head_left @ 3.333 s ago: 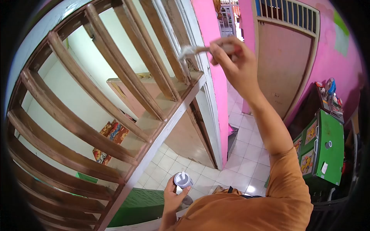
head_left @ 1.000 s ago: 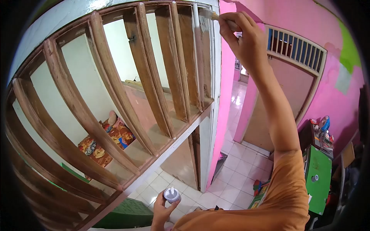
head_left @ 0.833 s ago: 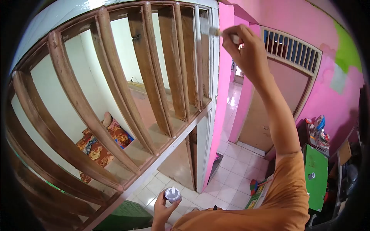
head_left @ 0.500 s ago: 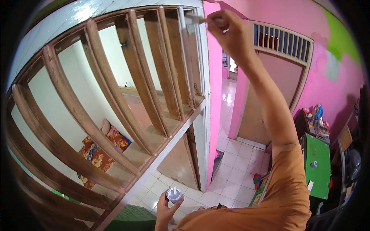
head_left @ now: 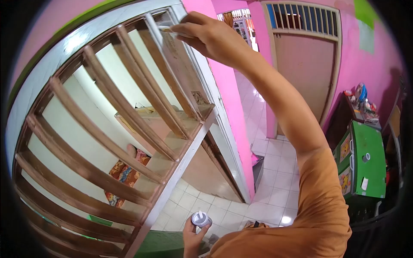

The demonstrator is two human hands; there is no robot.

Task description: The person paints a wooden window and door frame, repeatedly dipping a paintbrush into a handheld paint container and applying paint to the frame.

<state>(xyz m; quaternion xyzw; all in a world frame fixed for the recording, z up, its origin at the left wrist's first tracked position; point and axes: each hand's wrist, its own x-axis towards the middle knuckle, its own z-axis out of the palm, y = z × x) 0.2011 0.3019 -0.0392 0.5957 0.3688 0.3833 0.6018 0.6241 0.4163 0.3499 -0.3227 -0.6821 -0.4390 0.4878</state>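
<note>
My right hand (head_left: 205, 35) is raised to the top corner of a slatted vent opening. Its fingers are closed on a paintbrush (head_left: 165, 29), whose bristles are at the slat nearest the corner and partly hidden. That slat (head_left: 154, 31) carries pale grey-white paint along its upper part, while the other slats (head_left: 137, 77) are brown wood. Low in front of me, my left hand (head_left: 193, 234) is wrapped round a small open paint pot (head_left: 201, 219). A white stick (head_left: 200, 213) stands in the pot.
A pale painted frame (head_left: 185, 144) borders the slats, beside a pink wall (head_left: 230, 99). Behind my right arm is a brown door (head_left: 303, 73). A green cabinet (head_left: 370, 146) stands at the right with a small cup (head_left: 366, 157) on it. White floor tiles (head_left: 273, 189) lie below.
The view has shifted, so the slats and cabinet appear at new places. My right hand with the brush has moved inward at the corner slat. My left hand still holds the paint pot.
</note>
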